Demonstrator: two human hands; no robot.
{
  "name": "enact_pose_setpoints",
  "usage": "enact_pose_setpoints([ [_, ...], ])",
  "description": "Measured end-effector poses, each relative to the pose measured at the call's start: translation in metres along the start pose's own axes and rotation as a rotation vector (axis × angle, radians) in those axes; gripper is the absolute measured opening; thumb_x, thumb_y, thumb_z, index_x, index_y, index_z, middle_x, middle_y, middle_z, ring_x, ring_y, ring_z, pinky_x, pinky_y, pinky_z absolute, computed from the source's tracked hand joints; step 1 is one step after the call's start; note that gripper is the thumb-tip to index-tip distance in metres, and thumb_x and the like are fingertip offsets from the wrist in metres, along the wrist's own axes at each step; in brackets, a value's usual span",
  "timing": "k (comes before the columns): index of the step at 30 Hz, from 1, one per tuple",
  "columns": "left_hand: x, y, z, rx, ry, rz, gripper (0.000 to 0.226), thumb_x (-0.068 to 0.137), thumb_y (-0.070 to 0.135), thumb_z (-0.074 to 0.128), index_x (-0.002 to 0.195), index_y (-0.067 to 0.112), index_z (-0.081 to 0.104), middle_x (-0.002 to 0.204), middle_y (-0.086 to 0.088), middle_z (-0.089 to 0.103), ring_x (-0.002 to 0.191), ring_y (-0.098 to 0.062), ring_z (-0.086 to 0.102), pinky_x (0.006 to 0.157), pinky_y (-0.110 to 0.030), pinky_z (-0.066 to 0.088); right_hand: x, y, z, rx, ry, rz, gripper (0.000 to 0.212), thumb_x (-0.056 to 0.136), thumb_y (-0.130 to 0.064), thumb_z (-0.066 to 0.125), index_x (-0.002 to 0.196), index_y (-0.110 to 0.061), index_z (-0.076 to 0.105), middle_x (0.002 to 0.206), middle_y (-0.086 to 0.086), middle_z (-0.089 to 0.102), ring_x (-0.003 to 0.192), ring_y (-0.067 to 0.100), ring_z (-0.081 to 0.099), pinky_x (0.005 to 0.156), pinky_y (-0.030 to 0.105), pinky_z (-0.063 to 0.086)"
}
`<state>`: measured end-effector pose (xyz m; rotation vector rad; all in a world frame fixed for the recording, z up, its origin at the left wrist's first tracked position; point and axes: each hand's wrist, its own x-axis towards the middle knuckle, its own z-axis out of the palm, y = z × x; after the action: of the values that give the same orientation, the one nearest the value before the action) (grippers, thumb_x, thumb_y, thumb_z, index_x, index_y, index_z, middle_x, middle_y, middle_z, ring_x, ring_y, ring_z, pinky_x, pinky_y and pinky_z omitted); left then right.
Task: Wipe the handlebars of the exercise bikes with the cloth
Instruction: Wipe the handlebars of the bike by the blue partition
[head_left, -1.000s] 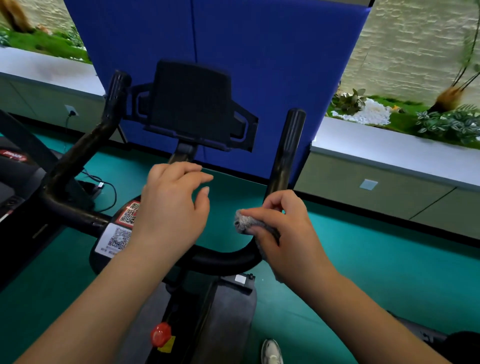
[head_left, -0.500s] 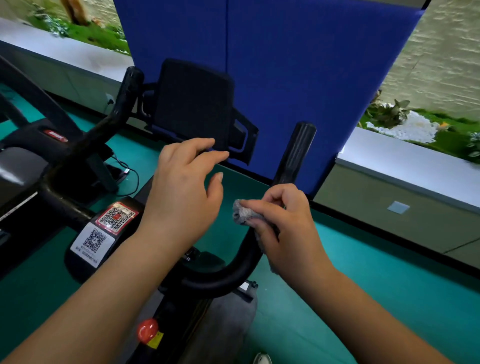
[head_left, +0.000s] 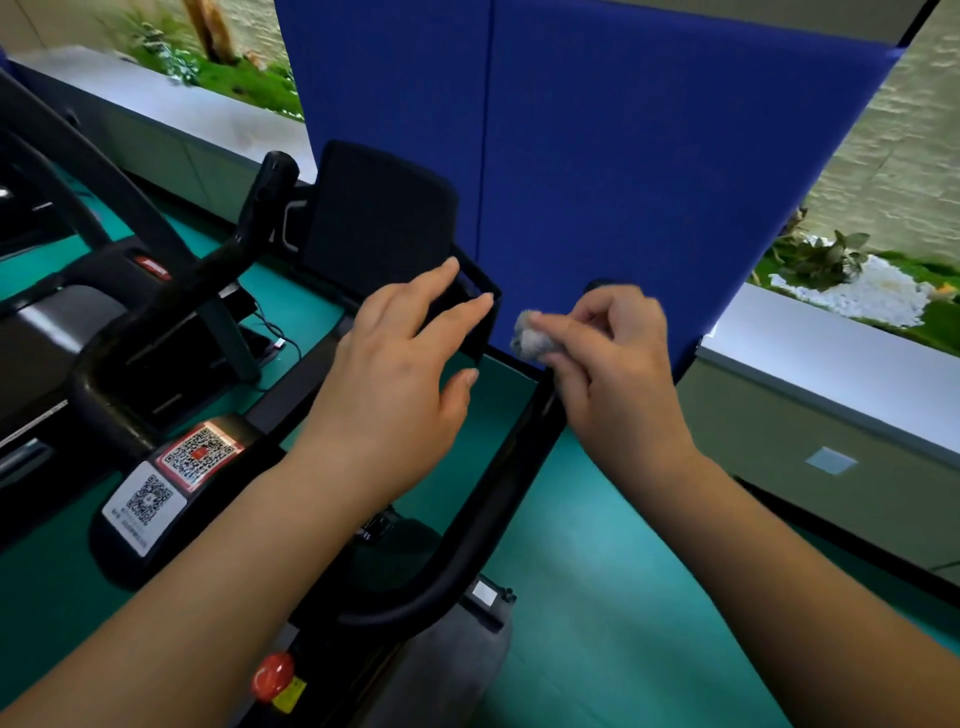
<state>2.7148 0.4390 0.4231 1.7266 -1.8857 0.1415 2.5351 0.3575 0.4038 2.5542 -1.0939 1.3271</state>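
The black handlebar (head_left: 498, 499) of the exercise bike curves from the centre up to a right-hand horn. My right hand (head_left: 618, 374) is wrapped around the top of that horn, with a small grey cloth (head_left: 530, 338) bunched between its fingers and the bar. The horn's tip just shows above my knuckles. My left hand (head_left: 400, 379) hovers above the middle of the bars, fingers spread, holding nothing, its fingertips at the edge of the black tablet holder (head_left: 379, 223). The left horn (head_left: 260, 208) stands free.
Two QR-code stickers (head_left: 171, 473) sit on the bike's centre block and a red knob (head_left: 272, 670) lies below. A blue partition (head_left: 623, 156) stands right behind the bars. A treadmill (head_left: 67, 322) is on the left, and a grey ledge with plants runs along the wall.
My right hand has slid with the cloth from the lower bend up the right horn to its top. My left hand has risen toward the tablet holder. The view has shifted right.
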Motion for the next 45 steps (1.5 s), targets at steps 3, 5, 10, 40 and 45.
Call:
enact_pose_setpoints([
  [3, 0.003, 0.003, 0.003, -0.008, -0.003, -0.012, 0.056, 0.087, 0.021, 0.062, 0.140, 0.023, 0.045, 0.148, 0.000, 0.036, 0.130, -0.025, 0.034, 0.103, -0.049, 0.038, 0.019, 0.011, -0.003, 0.019, 0.030, 0.036, 0.022, 0.085, -0.007, 0.066, 0.106, -0.011, 0.072, 0.095, 0.012, 0.052, 0.085, 0.028, 0.045, 0.078, 0.023, 0.030],
  [5, 0.004, 0.005, 0.004, -0.021, -0.010, -0.019, 0.057, 0.087, 0.020, 0.063, 0.141, 0.021, 0.044, 0.144, 0.001, 0.041, 0.130, -0.024, 0.036, 0.103, -0.050, 0.039, 0.023, 0.014, -0.004, 0.020, 0.021, 0.027, 0.023, 0.085, -0.007, 0.066, 0.107, -0.011, 0.072, 0.096, 0.011, 0.052, 0.086, 0.027, 0.045, 0.077, 0.024, 0.031],
  [10, 0.004, 0.006, 0.004, -0.015, -0.004, -0.024, 0.057, 0.087, 0.019, 0.061, 0.141, 0.020, 0.044, 0.138, 0.004, 0.049, 0.127, -0.019, 0.039, 0.104, -0.044, 0.040, 0.027, 0.018, -0.005, 0.078, 0.032, 0.062, 0.024, 0.088, -0.009, 0.062, 0.110, -0.014, 0.070, 0.098, 0.006, 0.048, 0.091, 0.026, 0.045, 0.080, 0.023, 0.035],
  [40, 0.023, 0.027, 0.018, -0.048, 0.107, -0.102, 0.048, 0.087, 0.020, 0.060, 0.134, 0.011, 0.053, 0.123, -0.004, 0.041, 0.109, -0.019, 0.045, 0.092, -0.033, 0.047, 0.009, 0.020, 0.007, 1.247, -0.085, 1.191, 0.043, 0.101, -0.043, 0.036, 0.092, -0.019, 0.070, 0.089, 0.001, 0.076, 0.085, 0.016, 0.071, 0.083, 0.034, 0.055],
  [45, 0.021, 0.029, 0.019, -0.046, 0.096, -0.093, 0.048, 0.087, 0.018, 0.061, 0.133, 0.010, 0.053, 0.122, -0.004, 0.041, 0.109, -0.017, 0.043, 0.091, -0.026, 0.041, -0.005, 0.018, 0.005, 1.238, -0.170, 1.220, 0.047, 0.095, -0.056, 0.039, 0.094, -0.024, 0.073, 0.081, 0.006, 0.067, 0.076, 0.027, 0.058, 0.067, 0.040, 0.037],
])
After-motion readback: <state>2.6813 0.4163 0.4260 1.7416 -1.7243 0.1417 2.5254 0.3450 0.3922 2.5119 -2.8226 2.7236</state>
